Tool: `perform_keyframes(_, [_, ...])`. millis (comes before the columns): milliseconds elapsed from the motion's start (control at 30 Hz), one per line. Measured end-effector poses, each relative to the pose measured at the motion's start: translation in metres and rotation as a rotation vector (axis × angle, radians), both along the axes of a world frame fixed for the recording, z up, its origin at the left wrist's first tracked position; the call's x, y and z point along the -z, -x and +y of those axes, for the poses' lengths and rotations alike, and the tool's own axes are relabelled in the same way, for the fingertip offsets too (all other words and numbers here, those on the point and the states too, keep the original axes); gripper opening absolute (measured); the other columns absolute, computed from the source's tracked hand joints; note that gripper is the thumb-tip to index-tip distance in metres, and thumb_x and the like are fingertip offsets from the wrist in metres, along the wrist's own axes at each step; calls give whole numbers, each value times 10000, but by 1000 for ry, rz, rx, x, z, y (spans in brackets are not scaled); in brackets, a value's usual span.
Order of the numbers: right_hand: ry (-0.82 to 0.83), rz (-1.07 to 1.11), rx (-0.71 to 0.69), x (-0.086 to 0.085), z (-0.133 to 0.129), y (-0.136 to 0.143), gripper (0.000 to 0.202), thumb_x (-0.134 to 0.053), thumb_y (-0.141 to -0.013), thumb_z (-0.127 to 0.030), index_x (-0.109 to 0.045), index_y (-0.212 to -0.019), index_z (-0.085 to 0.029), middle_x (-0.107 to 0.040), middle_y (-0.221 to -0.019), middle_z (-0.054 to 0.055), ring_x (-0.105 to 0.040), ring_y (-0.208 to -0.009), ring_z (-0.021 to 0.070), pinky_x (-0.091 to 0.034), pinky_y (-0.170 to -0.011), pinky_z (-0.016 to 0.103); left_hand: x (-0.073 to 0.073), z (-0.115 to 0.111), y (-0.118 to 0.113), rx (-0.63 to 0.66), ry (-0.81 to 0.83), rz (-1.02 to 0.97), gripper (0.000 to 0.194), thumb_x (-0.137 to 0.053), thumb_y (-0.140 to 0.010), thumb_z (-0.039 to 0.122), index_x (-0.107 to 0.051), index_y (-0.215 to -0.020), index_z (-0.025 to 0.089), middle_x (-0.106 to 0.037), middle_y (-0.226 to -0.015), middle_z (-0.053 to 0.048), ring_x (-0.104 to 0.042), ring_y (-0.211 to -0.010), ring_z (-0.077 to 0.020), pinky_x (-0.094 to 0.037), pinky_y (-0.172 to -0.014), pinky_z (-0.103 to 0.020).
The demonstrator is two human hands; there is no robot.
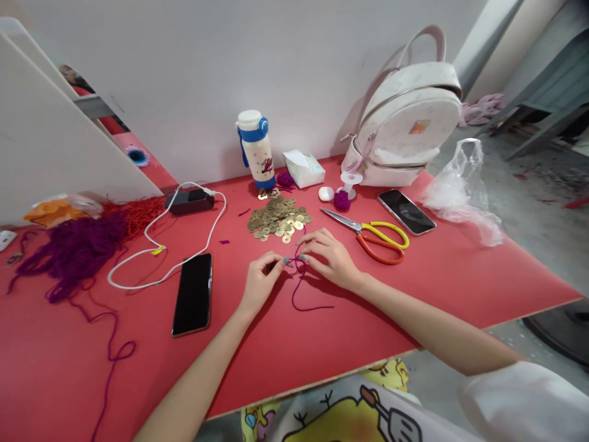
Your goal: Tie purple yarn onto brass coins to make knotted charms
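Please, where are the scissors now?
In the head view, the scissors lie right of centre on the table, beyond the right hand and right of the coins.

This looks like a small craft workroom, or a craft spot in a home; I cannot tell which; a big red table (359, 331) holds craft things: a pile of round gold coins (276, 218), a messy heap of purple yarn (89, 242), red shreds (143, 215), big scissors (360, 228) and a white spool (351, 178); everyday things sit there too: 2 phones (193, 294), a white backpack (409, 129), a blue and white bottle (257, 153) and a pack of tissues (306, 170); a plain white wall (184, 73) stands behind the table, with a white board (55, 135) at the left; the floor (547, 190) is hard and grey, with little bits on it; a grey bench or table (556, 86) stands at the far right.
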State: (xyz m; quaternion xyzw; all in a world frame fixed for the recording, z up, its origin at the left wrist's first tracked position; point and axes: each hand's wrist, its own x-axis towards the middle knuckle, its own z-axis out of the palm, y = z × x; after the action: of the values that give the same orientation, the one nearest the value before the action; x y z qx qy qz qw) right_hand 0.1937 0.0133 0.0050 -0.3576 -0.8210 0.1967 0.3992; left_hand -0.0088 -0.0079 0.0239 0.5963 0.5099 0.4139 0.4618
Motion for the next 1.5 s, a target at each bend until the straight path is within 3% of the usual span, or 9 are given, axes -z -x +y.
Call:
perform_keyframes(200, [289,198,-6,2,-6,7,73,-534,-963,-292,-556,-976,-224,-668,-1017,64,-609,-952,204,-484,-850,363,2,1,1,12,-35,22,245,-633,-825,361,-690,-679,173,-598,-636,-13,-499,-562,-125,-381,-475,-203])
perform_keyframes(433, [93,41,-61,3,-4,7,103,-590,-942,-305,-626,-904,-217,-657,-873,51,-547,-827,198,-461,-769,341,2,1,2,18,-37,18,263,-629,-834,367,-660,-656,175,-595,-629,-6,-504,-566,-127,-397,-520,-218])
perform_keyframes(700, [-21,-57,-64,1,-5,5,157,-561,-958,-322,-673,-913,-222,-624,-891,64,-502,-816,193,-439,-722,317,6,2,3,-26,-45,30,257,-664,-821,356,-662,-650,165,-612,-619,-4,-532,-598,-137,-418,-583,-234])
perform_keyframes(867, [-40,-27,-159,-3,-7,5,174,-555,-960,-329,-677,-910,-216,-599,-951,78,-493,-868,198,-440,-776,331,11,1,7,-50,-217,202,231,-662,-856,348,-700,-711,172,-669,-687,-24,-592,-639,-154,-452,-627,-255])
perform_keyframes(1000, [118,137,-195,-7,-8,6,194,-520,-980,-316,-629,-868,-202,-627,-891,54,-533,-860,183,-444,-809,327,11,-3,8,120,-525,435,243,-581,-935,333,-709,-800,177,-671,-713,-31,-600,-655,-145,-447,-626,-253])
perform_keyframes(1133, [407,244,-175,-5,-11,9,207,-498,-982,-326,-574,-838,-199,-583,-675,-21,-542,-636,131,-437,-672,265,8,-10,5,256,-847,611,198,-534,-960,224,-690,-857,161,-676,-721,-47,-573,-643,-148,-416,-594,-266])
perform_keyframes(1267, [625,334,-136,2,-13,14,221,-510,-959,-390,-535,-852,-199,-475,-532,-80,-420,-459,91,-356,-525,223,8,-14,5,230,-1057,607,90,-584,-923,169,-672,-902,168,-690,-725,-42,-554,-613,-140,-400,-585,-273])
perform_keyframes(1400, [695,347,-166,5,-15,17,252,-510,-950,-427,-519,-850,-196,-423,-486,-97,-356,-419,81,-290,-469,206,8,-14,9,105,-1098,467,76,-624,-899,167,-688,-926,196,-712,-754,-38,-591,-626,-132,-428,-604,-264])
perform_keyframes(1500, [708,297,-200,3,-17,18,231,-493,-961,-394,-528,-856,-191,-452,-483,-90,-398,-421,83,-313,-476,200,5,-14,7,12,-906,323,85,-643,-887,170,-717,-860,200,-700,-721,-30,-601,-623,-127,-452,-600,-250])
